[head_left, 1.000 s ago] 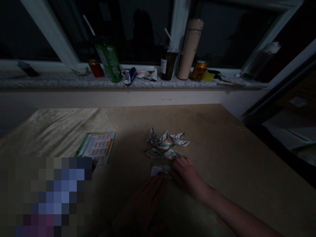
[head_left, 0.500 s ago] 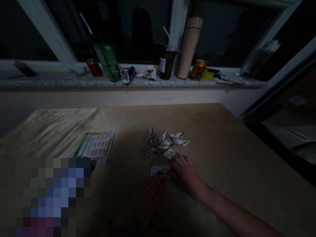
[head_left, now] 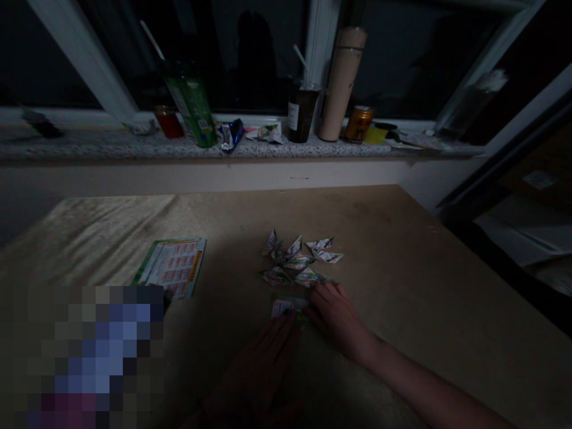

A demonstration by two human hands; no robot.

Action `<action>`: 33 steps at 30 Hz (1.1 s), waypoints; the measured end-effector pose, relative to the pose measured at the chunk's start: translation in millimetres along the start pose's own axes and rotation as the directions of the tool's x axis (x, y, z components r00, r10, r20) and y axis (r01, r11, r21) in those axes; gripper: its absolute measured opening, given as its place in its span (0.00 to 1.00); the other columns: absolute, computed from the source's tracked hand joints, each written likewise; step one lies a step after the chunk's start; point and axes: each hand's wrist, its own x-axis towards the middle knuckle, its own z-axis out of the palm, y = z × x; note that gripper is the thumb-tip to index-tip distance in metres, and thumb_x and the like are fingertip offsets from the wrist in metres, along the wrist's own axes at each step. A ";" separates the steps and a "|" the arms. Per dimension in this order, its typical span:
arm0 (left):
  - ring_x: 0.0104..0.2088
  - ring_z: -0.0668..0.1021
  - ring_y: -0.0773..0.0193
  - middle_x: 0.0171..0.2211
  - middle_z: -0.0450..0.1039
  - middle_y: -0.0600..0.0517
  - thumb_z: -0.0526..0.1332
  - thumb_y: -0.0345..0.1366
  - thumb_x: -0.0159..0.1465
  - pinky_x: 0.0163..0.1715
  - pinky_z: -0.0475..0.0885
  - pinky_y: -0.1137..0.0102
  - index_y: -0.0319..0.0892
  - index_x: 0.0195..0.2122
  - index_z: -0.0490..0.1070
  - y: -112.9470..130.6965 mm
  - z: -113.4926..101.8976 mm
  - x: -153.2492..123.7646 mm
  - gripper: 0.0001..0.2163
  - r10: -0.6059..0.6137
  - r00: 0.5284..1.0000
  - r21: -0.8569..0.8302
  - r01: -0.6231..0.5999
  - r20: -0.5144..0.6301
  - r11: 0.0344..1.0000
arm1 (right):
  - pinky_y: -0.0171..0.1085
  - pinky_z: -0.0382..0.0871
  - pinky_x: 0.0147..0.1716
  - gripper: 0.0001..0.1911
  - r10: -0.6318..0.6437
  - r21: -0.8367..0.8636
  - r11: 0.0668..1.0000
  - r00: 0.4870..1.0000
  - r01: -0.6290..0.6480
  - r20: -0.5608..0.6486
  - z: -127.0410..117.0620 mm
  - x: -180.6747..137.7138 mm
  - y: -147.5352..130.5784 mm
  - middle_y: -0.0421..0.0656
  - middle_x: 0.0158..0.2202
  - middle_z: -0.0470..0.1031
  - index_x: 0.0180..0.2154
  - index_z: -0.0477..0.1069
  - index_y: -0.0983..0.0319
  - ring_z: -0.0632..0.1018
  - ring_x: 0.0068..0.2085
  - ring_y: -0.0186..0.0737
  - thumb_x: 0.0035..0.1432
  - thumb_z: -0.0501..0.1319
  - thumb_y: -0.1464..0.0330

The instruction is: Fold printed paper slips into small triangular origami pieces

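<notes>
A small printed paper piece lies on the brown table in dim light. My left hand rests flat on the table with its fingertips pressing the paper's near edge. My right hand lies with bent fingers on the paper's right end, holding it down. Just beyond the hands is a heap of several folded paper triangles made of the same printed paper.
A printed leaflet lies to the left. On the stone window sill stand a green bottle, a red jar, a dark cup with a straw, a tall beige flask and a gold can.
</notes>
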 end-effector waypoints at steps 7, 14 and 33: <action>0.63 0.48 0.46 0.65 0.35 0.42 0.56 0.49 0.59 0.58 0.52 0.55 0.38 0.65 0.31 1.9 -4.0 -0.5 0.42 -0.005 1.000 -0.015 0.005 -0.004 1.000 | 0.41 0.59 0.37 0.02 0.012 -0.017 1.000 1.000 -0.012 0.011 -0.4 -0.9 -1.0 0.44 0.33 0.71 0.32 0.66 0.61 0.69 0.37 0.44 0.58 0.59 0.70; 0.63 0.47 0.46 0.65 0.35 0.42 0.56 0.50 0.59 0.59 0.49 0.55 0.37 0.65 0.35 0.7 -4.3 2.2 0.41 -0.035 0.998 -0.028 0.037 0.058 0.999 | 0.40 0.59 0.38 0.02 0.009 -0.022 1.000 1.000 -0.008 0.013 -1.1 0.4 -1.4 0.44 0.34 0.71 0.32 0.67 0.61 0.70 0.38 0.44 0.58 0.59 0.70; 0.63 0.49 0.47 0.65 0.38 0.43 0.57 0.53 0.58 0.59 0.50 0.56 0.37 0.65 0.34 5.2 -4.4 2.1 0.43 -0.033 0.999 -0.023 0.033 -0.005 0.999 | 0.42 0.63 0.38 0.03 -0.022 0.073 0.997 0.999 0.025 -0.033 -4.5 -4.5 0.0 0.45 0.34 0.73 0.33 0.69 0.62 0.71 0.37 0.44 0.59 0.57 0.70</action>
